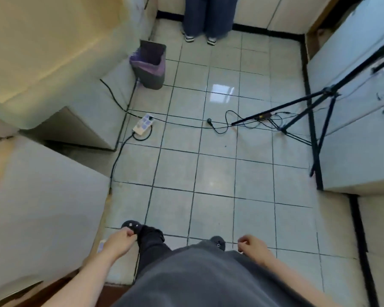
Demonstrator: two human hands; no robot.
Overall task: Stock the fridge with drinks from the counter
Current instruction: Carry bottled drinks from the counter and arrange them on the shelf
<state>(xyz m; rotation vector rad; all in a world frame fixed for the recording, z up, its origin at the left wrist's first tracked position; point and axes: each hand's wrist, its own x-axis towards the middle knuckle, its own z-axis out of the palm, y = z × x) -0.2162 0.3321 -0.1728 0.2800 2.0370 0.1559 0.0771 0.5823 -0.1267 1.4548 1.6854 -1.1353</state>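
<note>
No drink and no open fridge shows in the head view. My left hand (120,242) hangs by my left leg with its fingers loosely curled and holds nothing. My right hand (251,245) hangs at my right side, also loosely curled and empty. Both are low in the frame above the tiled floor (215,173). A pale counter top (42,52) fills the upper left, and its surface is blurred. A large white block (38,207) stands close to my left arm; I cannot tell whether it is the fridge.
A dark bin with a purple liner (152,67) stands by the left cabinets. A power strip (143,125) and black cables (186,122) cross the floor. A black tripod (315,120) stands against the right cabinets (353,151). Another person's legs (208,18) are at the far wall.
</note>
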